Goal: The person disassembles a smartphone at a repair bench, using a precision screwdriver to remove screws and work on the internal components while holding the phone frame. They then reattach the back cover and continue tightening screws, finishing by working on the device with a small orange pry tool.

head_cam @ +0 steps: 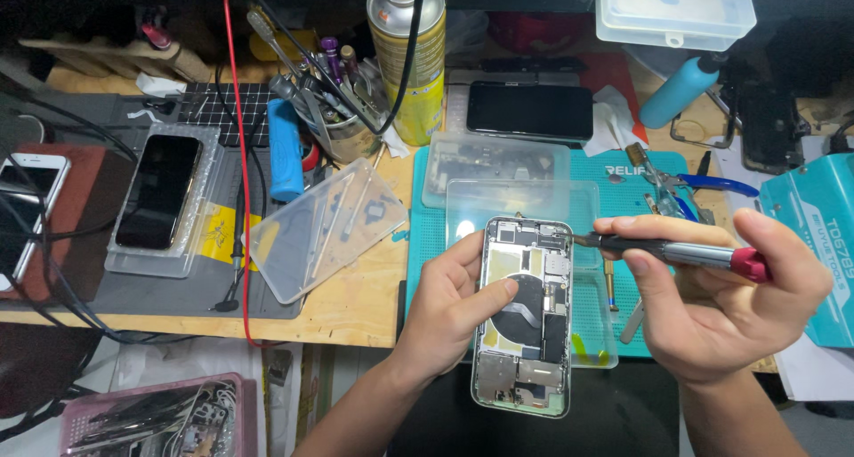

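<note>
Gripping an opened phone [525, 315] at six o'clock, the left hand [454, 310] clasps its edge; the right hand [721, 297], at four o'clock, pinches a red-tipped screwdriver [676, 252] touching the phone's top corner.

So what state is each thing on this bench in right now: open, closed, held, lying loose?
Opened phone: back off, insides exposed, held upright by the left hand.
Screwdriver: gripped in the right hand, tip at the phone's top edge.
Black phone: lying flat, screen dark.
Phone in clear tray: screen dark.
White phone: lying at the bench's left edge.
Spray can: upright.
Clear lid: off, lying loose.
</note>
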The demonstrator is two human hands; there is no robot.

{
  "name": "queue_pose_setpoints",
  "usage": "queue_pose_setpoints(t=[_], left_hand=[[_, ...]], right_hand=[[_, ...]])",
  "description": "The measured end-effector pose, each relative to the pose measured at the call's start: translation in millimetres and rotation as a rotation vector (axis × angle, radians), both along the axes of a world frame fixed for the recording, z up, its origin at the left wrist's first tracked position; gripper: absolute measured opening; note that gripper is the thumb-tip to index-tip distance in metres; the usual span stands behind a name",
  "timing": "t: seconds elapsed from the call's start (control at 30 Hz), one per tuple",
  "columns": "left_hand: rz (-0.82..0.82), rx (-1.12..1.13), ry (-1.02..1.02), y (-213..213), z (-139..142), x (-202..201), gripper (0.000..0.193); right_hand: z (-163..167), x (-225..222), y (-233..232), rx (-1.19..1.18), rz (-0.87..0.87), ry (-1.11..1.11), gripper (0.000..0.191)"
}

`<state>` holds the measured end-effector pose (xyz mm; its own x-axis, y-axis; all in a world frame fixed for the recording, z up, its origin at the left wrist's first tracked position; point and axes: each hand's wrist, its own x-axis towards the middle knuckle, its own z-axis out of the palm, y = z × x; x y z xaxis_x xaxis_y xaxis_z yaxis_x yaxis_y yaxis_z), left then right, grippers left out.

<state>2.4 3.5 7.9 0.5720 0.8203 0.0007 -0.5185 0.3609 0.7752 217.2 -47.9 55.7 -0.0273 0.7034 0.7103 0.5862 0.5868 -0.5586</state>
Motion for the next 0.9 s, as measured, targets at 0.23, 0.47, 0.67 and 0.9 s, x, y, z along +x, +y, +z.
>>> queue_pose_setpoints(t=[0.23, 0.47, 0.67, 0.9], left_hand=[[-0.003, 0.005, -0.018, 0.2, -0.1, 0.3, 0.050], [-0.008, 0.000, -0.016, 0.1, 0.3, 0.2, 0.050], [-0.023, -0.034, -0.034, 0.3, 0.2, 0.1, 0.050], [-0.078, -0.132, -0.071, 2.5, 2.4, -3.8, 0.048]], right_hand=[[0.6, -0.7, -0.5, -0.010, -0.002, 0.004, 0.066], [0.3, -0.5, -0.4, -0.010, -0.001, 0.003, 0.066], [0.1, 0.6, -0.4, -0.009, 0.005, -0.004, 0.068], [0.4, 0.1, -2.3, -0.007, 0.007, 0.002, 0.066]])
